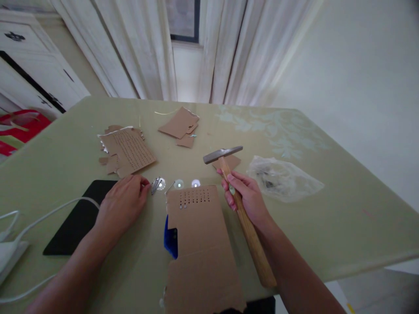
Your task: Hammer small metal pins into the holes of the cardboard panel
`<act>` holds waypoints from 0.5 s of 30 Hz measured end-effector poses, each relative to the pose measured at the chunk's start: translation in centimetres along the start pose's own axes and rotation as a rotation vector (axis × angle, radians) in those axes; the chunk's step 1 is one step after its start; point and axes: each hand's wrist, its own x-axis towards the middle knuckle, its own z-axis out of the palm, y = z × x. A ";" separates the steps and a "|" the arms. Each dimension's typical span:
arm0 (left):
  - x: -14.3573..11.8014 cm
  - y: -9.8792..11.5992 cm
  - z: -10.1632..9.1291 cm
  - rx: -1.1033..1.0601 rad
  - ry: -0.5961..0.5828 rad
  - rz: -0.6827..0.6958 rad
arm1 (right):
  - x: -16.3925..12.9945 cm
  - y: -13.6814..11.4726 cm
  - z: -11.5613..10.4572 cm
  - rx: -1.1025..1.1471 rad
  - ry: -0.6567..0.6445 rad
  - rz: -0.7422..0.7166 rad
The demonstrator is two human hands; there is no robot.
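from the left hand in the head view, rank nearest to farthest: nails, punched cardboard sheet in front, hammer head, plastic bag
1. nails: right at the fingertips of the left hand.
2. punched cardboard sheet: just to its right, in the middle.
3. hammer head: farther right and back, above the right hand.
4. plastic bag: far right of the table.

A pale green tabletop [327, 209] carries a punched cardboard sheet [199, 244], torn cardboard scraps [129, 150], more scraps [181, 124] farther back, loose nails [156, 185], a clear plastic bag [283, 179], a black pad [78, 216] and white cables [49, 213].
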 end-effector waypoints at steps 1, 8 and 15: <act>0.0 0.0 -0.1 0.035 0.000 0.014 | -0.1 0.1 0.2 -0.001 -0.001 -0.007; -0.3 1.8 -1.0 -0.227 0.299 0.065 | -0.1 1.3 0.9 -0.122 0.020 -0.005; -2.7 5.4 -2.4 -0.940 0.346 0.361 | -0.4 2.2 1.5 -0.125 -0.039 0.001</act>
